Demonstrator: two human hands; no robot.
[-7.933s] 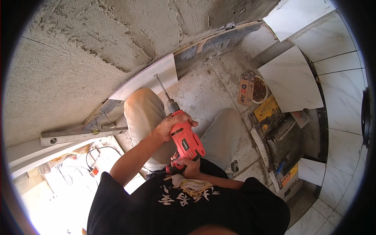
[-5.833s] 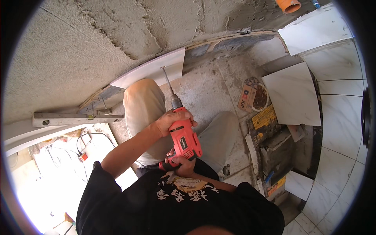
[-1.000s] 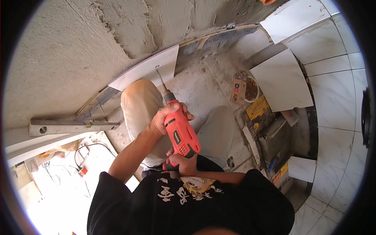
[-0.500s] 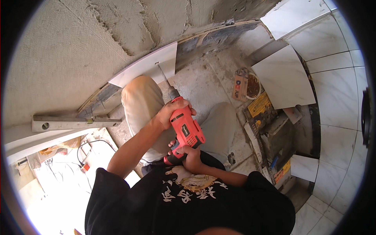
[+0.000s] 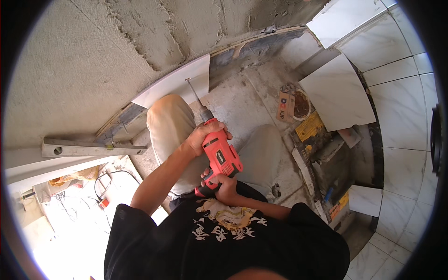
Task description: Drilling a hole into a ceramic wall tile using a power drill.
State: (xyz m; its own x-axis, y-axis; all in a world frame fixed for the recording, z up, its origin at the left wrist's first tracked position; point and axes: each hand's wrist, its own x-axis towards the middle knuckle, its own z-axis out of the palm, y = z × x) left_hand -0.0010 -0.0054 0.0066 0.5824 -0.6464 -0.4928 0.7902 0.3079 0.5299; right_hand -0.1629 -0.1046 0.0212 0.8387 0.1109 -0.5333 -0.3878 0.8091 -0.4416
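I see one red power drill (image 5: 220, 156) with a black grip and a grey chuck, its long thin bit (image 5: 194, 93) slanting up and away to meet the white tile (image 5: 179, 84) that leans against the rough grey plastered wall (image 5: 93, 51). The drill sits at the centre of the scene, above the person's bent knees. My left hand (image 5: 203, 137) wraps over the top of the red body, fingers curled tightly around it; my right hand (image 5: 224, 184) closes on the black grip nearer the chest. I count one drill, one bit and one spirit level (image 5: 91, 148) lying to the left along the foot of the wall. To the right, two loose white tiles (image 5: 338, 95) lie on the floor, with a third small one nearer the lower right.
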